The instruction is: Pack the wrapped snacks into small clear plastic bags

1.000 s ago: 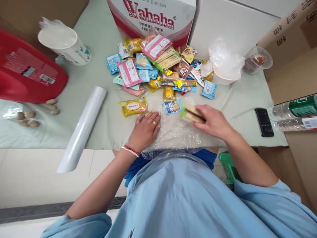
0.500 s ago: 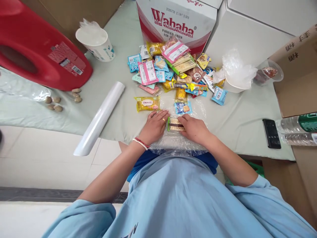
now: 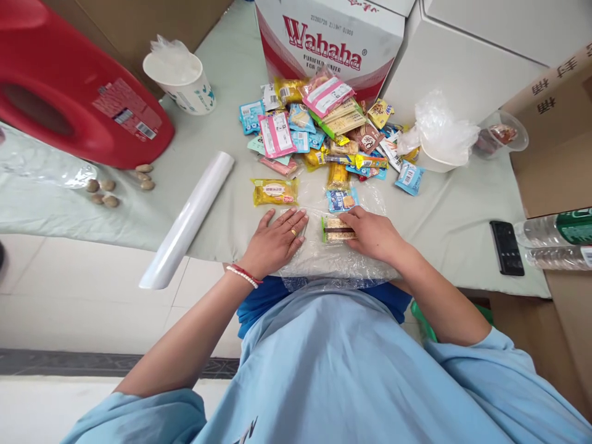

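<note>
My left hand [image 3: 276,242] lies flat with fingers spread on a sheet of clear plastic film [image 3: 314,262], just below a yellow snack packet [image 3: 275,192]. Under the fingers of my right hand [image 3: 375,234] is a sandwich-cracker packet [image 3: 333,229] with a green end and a dark filling stripe; its right end is hidden by the hand. Directly above that packet sits a small blue biscuit packet [image 3: 343,200] on the film. A heap of wrapped snacks [image 3: 319,123] spreads farther back.
A white roll [image 3: 187,222] lies slanting at the left, near several nuts [image 3: 107,185] and a red jug [image 3: 87,92]. Behind the snacks stands a Wahaha carton [image 3: 328,43]. Paper cups [image 3: 187,92] flank the heap. A black phone [image 3: 507,248] and bottles [image 3: 555,243] are at the right.
My left hand has slid to the left with its fingers spreading wider. My right hand and the cracker packet have shifted slightly to the right, away from the left hand.
</note>
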Tool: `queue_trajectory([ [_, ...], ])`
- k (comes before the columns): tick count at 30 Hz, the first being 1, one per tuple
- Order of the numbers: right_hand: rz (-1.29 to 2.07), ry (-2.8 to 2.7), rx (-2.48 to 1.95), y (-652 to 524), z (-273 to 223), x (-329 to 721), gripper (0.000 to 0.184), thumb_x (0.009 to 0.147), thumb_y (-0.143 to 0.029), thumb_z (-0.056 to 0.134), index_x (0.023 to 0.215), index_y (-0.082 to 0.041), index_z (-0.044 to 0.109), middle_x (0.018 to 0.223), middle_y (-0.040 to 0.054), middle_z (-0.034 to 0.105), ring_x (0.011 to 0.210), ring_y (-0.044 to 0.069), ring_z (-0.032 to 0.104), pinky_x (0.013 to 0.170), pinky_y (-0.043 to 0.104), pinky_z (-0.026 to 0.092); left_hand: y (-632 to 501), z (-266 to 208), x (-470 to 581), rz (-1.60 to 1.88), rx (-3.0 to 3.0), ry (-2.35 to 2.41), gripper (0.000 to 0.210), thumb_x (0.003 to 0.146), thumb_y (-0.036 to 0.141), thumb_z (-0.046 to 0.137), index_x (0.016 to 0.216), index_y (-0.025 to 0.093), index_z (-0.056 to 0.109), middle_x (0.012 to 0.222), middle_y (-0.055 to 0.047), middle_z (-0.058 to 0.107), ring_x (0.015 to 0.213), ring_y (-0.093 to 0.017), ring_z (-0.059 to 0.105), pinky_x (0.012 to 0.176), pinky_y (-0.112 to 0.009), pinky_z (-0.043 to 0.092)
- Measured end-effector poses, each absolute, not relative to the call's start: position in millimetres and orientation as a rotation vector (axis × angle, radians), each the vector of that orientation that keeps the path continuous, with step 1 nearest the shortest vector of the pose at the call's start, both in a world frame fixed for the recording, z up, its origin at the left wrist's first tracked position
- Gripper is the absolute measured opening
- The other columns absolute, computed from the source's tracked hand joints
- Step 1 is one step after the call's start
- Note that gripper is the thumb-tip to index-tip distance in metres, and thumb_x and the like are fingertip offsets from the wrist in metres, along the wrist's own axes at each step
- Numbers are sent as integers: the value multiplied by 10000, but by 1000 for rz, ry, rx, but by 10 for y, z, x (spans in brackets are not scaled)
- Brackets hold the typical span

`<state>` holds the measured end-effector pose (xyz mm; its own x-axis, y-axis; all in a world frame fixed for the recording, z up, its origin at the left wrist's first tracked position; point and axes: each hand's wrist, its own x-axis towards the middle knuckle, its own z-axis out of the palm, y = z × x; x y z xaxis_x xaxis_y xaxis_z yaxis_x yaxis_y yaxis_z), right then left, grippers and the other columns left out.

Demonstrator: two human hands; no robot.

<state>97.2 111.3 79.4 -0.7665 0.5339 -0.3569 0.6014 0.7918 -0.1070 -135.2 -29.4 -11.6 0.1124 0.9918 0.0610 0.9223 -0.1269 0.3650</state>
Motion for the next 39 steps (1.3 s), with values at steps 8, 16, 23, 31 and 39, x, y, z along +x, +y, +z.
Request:
queue_trajectory([
  [8, -415, 2672, 808, 1079, 651, 813, 550, 906, -264, 685, 1440, -268, 555, 1442, 118, 591, 1171, 310, 657, 801, 350, 511, -268, -101, -1427, 454, 2115, 1902, 518, 1077, 386, 343, 1549, 234, 492, 1647, -97, 463, 1556, -278, 390, 1286, -579, 215],
  [16, -779, 2997, 678, 1076, 818, 1572, 457, 1022, -311, 586, 1468, -237, 520, 1500, 143, 531, 1254, 284, 613, 975, 431, 557, -870, 36, -1499, 877, 2411, 1605, 573, 893, 55, 481, 1432, 244, 524, 1526, -121, 600, 1530, -261, 439, 1229, -551, 417],
  [23, -736, 3076, 668, 708, 311, 2471, 360, 999, -261, 633, 1355, -207, 625, 1448, 173, 601, 1292, 331, 553, 1042, 544, 525, -1124, -387, -1363, 725, 2519, 1623, 471, 910, 29, 597, 1322, 255, 636, 1564, -149, 559, 1539, -312, 421, 1223, -546, 411],
  [31, -1290, 3024, 834, 1093, 392, 2316, 209, 1058, -314, 528, 994, -216, 702, 872, 50, 734, 802, 178, 656, 773, 310, 524, -791, 80, -1378, 918, 1792, 1752, 213, 1014, 305, 544, 1071, 228, 735, 1160, -66, 796, 1146, -235, 733, 1039, -399, 556],
  [39, -1048, 2754, 1241, 1770, 451, 1803, 205, 983, -306, 553, 954, -182, 714, 822, 34, 707, 741, 183, 598, 668, 276, 409, -113, 175, -1482, 732, 1254, 2385, 238, 853, 438, 607, 859, 212, 682, 874, -47, 705, 800, -245, 660, 824, -396, 546],
])
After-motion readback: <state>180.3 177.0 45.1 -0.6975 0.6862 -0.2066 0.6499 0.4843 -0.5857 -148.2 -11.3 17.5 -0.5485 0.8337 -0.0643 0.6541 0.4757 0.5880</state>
